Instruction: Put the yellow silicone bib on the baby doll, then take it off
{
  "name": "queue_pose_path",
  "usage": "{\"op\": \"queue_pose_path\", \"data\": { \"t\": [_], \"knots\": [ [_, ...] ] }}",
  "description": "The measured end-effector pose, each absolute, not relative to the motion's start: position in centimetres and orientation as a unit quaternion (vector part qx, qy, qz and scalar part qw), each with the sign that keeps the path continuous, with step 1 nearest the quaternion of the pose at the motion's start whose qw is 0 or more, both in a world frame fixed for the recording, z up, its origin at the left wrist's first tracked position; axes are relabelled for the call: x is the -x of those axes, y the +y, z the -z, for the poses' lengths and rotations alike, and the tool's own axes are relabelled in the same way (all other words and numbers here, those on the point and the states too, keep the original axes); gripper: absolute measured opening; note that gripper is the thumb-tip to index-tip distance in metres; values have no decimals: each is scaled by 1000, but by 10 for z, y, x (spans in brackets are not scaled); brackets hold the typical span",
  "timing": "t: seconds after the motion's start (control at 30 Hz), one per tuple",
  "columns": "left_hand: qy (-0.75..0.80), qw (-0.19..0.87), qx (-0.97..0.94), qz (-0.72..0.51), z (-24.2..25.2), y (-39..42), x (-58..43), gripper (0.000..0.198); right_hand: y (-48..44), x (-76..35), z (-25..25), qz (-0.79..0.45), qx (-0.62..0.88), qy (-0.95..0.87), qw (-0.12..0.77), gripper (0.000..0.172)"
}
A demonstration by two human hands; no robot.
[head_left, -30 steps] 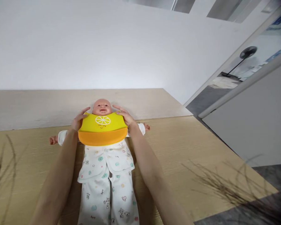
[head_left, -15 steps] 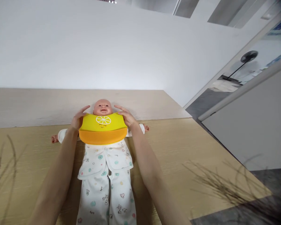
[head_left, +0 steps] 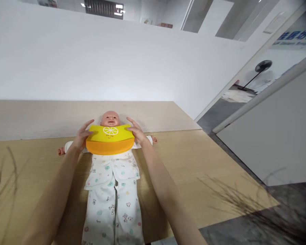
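A baby doll (head_left: 110, 119) lies on its back, arms out, in a white patterned jacket and trousers (head_left: 114, 204). Across its chest, below the chin, is a yellow bib (head_left: 109, 133) with a white citrus slice, a smiling face and an orange catch pocket (head_left: 109, 147). My left hand (head_left: 83, 136) grips the bib's left edge, thumb on its front, index finger stretched toward the doll's head. At the opposite edge my right hand (head_left: 137, 132) has its thumb on the bib in the same way. The other fingers are partly hidden, and the neck fastening is out of sight.
The doll rests on a wood-grain table (head_left: 183, 163) against a paler raised panel (head_left: 40, 119) and a white wall (head_left: 104, 61). At right stand a doorway with a black fan (head_left: 263, 66) beyond and a white door panel (head_left: 270, 136). Dark blurred strands cross both lower sides.
The view has shifted slightly, with the doll appearing a little smaller and further left. Both hands stay at the bib's sides, thumbs a bit lower on it; the bib remains on the doll's chest.
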State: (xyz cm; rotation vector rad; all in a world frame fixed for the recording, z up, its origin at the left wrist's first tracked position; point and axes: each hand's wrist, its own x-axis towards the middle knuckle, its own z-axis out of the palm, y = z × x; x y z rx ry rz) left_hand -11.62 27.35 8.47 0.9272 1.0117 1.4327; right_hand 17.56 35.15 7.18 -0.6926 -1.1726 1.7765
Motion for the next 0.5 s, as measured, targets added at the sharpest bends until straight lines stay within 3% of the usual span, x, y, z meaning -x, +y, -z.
{"op": "queue_pose_path", "data": {
  "t": [0.2,0.5],
  "knots": [
    [438,529,-375,-622,-83,257,103,86,326,-173,-74,-703,313,-448,455,103],
    [500,447,-334,-662,-64,257,92,61,335,-159,-53,-634,378,-445,507,83]
  ]
}}
